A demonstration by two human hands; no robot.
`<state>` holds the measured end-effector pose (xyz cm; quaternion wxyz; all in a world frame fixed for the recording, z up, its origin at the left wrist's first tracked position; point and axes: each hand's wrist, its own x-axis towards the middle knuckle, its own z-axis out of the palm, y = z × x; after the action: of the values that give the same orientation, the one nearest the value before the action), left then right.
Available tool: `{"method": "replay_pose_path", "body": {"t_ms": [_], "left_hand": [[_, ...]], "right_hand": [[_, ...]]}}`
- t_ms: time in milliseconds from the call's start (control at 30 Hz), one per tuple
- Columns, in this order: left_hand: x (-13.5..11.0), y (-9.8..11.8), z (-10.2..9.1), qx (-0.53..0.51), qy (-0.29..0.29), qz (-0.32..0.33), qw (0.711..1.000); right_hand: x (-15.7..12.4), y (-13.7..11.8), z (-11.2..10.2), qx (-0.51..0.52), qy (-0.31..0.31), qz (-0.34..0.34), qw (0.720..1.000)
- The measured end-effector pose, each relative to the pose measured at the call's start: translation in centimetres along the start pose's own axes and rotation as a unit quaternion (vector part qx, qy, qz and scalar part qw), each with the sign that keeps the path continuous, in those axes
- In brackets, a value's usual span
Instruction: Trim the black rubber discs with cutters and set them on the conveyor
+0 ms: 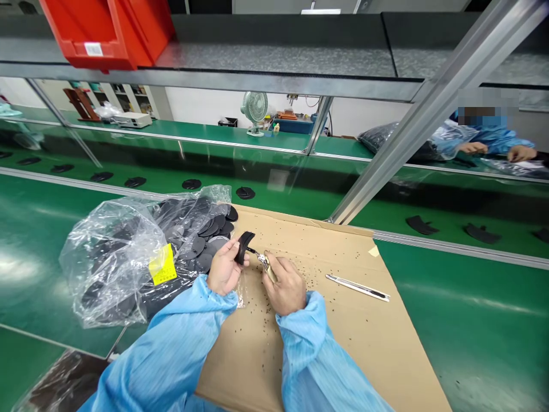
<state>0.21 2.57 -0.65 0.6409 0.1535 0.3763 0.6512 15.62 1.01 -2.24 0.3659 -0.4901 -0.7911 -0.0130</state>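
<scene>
My left hand (pixel 222 268) is closed round a curved black rubber part (pixel 244 246), holding it upright over a sheet of cardboard (pixel 343 343). My right hand (pixel 286 289) grips a small metal tool (pixel 265 263) whose tip touches the black part. Both arms wear light blue sleeves. Just left of my left hand lies a clear plastic bag (pixel 128 252) full of several black round parts, with a yellow label on it.
A utility knife (pixel 358 287) lies on the cardboard to the right, among small black specks. Black parts ride the green conveyor (pixel 171 171) behind. A slanted metal post (pixel 429 109) rises at right. A red bin (pixel 111 31) sits overhead. Another person's hands (pixel 493 150) work far right.
</scene>
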Motion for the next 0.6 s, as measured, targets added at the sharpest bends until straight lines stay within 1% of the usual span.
{"method": "replay_pose_path", "body": {"t_ms": [200, 300, 400, 500, 600], "left_hand": [[-0.02, -0.17, 0.07, -0.004, -0.003, 0.0, 1.0], [0.02, 0.0, 0.09, -0.021, -0.032, 0.015, 0.999], [0.22, 0.26, -0.11, -0.042, -0.036, 0.031, 0.998], [0.47, 0.42, -0.45, -0.049, -0.032, 0.015, 0.998], [0.55, 0.52, -0.67, -0.072, -0.051, -0.009, 0.996]], "right_hand": [[-0.02, -0.01, -0.01, -0.003, -0.011, 0.015, 1.0], [-0.05, 0.01, 0.2, 0.025, -0.006, 0.033, 0.999], [-0.04, -0.06, 0.29, 0.07, 0.001, 0.066, 0.995], [0.0, -0.27, 0.11, 0.098, 0.005, 0.096, 0.991], [0.02, -0.56, -0.13, 0.12, 0.002, 0.094, 0.988]]}}
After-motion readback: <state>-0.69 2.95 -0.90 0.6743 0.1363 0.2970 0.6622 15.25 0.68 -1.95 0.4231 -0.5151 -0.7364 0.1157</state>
